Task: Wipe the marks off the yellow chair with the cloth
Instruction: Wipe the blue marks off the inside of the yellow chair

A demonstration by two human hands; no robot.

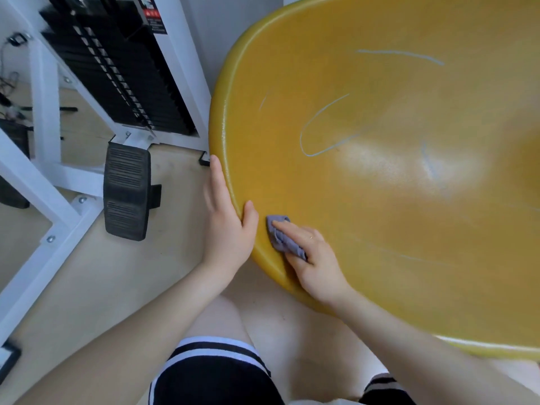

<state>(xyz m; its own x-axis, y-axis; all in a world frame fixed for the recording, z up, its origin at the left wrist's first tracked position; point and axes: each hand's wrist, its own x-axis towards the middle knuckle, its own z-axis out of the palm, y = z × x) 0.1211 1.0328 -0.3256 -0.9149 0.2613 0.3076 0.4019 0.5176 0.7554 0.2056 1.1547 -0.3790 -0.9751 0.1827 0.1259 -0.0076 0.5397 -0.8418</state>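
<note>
Near the front-left rim of the glossy yellow moulded plastic chair point(380, 200), the right hand point(314, 258) presses a small crumpled grey-purple cloth point(280, 238) flat on the seat, fingers curled over it, while the left hand point(226, 223) grips the rim, thumb on top, to steady the shell. Pale chalky marks point(318, 130) lie well apart from the cloth, further into the bowl. Wiping well likely calls for firm, overlapping strokes toward those lines, keeping the rim braced.
</note>
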